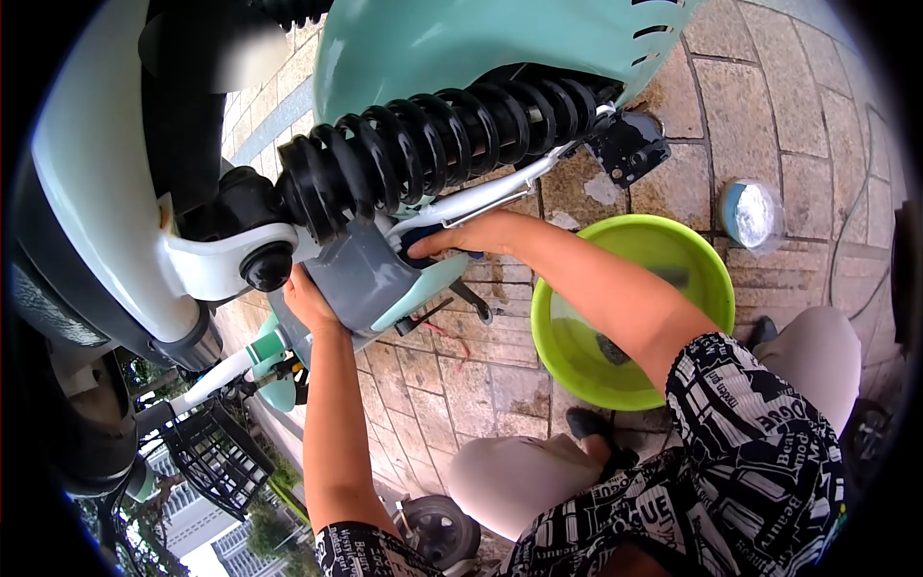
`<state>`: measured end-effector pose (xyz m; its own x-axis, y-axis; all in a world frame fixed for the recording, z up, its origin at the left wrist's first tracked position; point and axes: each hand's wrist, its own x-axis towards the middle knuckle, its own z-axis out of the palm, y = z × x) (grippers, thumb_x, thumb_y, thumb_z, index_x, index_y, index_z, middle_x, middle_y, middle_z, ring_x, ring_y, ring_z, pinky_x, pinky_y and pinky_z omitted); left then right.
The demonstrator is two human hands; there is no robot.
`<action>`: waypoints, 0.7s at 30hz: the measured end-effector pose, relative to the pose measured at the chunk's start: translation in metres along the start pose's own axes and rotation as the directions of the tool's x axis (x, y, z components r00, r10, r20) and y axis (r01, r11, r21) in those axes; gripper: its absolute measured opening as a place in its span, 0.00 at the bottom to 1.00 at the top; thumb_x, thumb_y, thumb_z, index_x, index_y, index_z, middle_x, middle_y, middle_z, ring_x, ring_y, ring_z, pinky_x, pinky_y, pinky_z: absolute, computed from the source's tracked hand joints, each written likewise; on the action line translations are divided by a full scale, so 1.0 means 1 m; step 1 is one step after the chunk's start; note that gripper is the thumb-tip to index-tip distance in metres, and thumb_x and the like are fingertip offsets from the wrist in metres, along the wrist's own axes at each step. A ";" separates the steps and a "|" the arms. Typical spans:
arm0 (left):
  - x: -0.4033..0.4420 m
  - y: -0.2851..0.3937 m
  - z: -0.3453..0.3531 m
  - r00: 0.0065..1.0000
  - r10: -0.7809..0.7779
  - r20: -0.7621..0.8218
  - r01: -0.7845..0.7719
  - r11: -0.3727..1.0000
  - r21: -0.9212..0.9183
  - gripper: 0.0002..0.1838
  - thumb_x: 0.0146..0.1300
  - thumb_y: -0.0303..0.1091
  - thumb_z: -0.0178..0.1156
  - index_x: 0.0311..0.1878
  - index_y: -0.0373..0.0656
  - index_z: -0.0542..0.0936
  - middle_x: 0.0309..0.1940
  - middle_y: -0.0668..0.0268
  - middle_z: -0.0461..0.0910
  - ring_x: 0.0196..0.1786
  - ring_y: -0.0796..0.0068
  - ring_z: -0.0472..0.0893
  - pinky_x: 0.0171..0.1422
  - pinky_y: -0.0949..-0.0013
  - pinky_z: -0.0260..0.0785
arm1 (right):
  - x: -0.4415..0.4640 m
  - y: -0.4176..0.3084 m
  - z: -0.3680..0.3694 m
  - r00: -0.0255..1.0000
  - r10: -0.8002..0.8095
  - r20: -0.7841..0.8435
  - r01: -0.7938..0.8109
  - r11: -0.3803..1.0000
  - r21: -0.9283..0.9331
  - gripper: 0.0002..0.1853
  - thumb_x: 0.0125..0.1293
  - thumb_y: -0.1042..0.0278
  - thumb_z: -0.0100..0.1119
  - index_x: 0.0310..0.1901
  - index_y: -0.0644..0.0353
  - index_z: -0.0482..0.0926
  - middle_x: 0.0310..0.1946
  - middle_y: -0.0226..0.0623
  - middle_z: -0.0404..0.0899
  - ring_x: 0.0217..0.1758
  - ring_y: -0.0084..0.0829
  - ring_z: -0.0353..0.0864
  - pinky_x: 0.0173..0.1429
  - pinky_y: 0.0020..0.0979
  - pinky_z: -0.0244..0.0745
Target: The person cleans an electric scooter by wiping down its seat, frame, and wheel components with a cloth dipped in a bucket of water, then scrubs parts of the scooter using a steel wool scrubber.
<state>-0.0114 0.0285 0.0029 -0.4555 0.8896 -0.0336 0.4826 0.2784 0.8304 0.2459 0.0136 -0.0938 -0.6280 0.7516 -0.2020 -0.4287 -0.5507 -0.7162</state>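
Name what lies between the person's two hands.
In the head view, a grey panel lies between the left hand and the right hand.

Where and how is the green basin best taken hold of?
Probably by its rim, at two opposite sides, coming from above: the green basin sits on the paving with its open side up, so its round edge is exposed. Keeping it level seems wise, since a dark item lies inside.
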 end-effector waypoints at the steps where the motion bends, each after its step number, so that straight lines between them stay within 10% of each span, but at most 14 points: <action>1: 0.000 0.002 0.001 1.000 0.013 0.006 -0.013 1.000 -0.007 0.19 0.69 0.35 0.41 0.48 0.37 0.81 0.43 0.62 0.83 0.43 0.72 0.82 0.49 0.71 0.74 | 0.003 0.001 0.001 1.000 0.003 0.005 -0.003 1.000 -0.019 0.28 0.52 0.67 0.75 0.56 0.60 0.78 0.48 0.36 0.82 0.49 0.27 0.80 0.53 0.28 0.76; 8: 0.008 -0.008 -0.004 0.996 0.091 -0.010 -0.090 0.993 0.082 0.19 0.69 0.35 0.41 0.47 0.37 0.81 0.42 0.62 0.83 0.42 0.73 0.81 0.49 0.72 0.74 | 0.002 0.030 -0.003 0.998 -0.053 -0.018 0.055 0.966 0.252 0.27 0.55 0.71 0.72 0.58 0.61 0.76 0.52 0.36 0.80 0.54 0.28 0.78 0.59 0.30 0.74; 14: 0.006 -0.013 -0.004 0.998 0.055 -0.042 -0.059 0.993 -0.098 0.17 0.69 0.39 0.50 0.44 0.33 0.81 0.36 0.64 0.82 0.34 0.75 0.80 0.41 0.71 0.74 | -0.016 0.048 -0.009 0.982 -0.180 -0.063 0.168 0.657 0.735 0.23 0.57 0.83 0.63 0.56 0.65 0.76 0.50 0.39 0.81 0.53 0.32 0.80 0.62 0.36 0.74; 21: 0.013 -0.019 -0.009 0.995 0.093 -0.022 -0.094 0.995 -0.035 0.15 0.68 0.36 0.49 0.44 0.34 0.79 0.36 0.61 0.83 0.35 0.73 0.81 0.40 0.72 0.75 | 0.005 0.051 -0.018 0.986 -0.165 0.007 0.139 0.856 0.499 0.24 0.55 0.79 0.67 0.56 0.65 0.76 0.49 0.39 0.81 0.49 0.31 0.81 0.56 0.32 0.77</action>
<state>-0.0334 0.0319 -0.0084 -0.4249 0.9035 0.0565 0.4966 0.1804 0.8490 0.2323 -0.0037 -0.1432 -0.5535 0.8294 -0.0762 -0.7781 -0.5475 -0.3077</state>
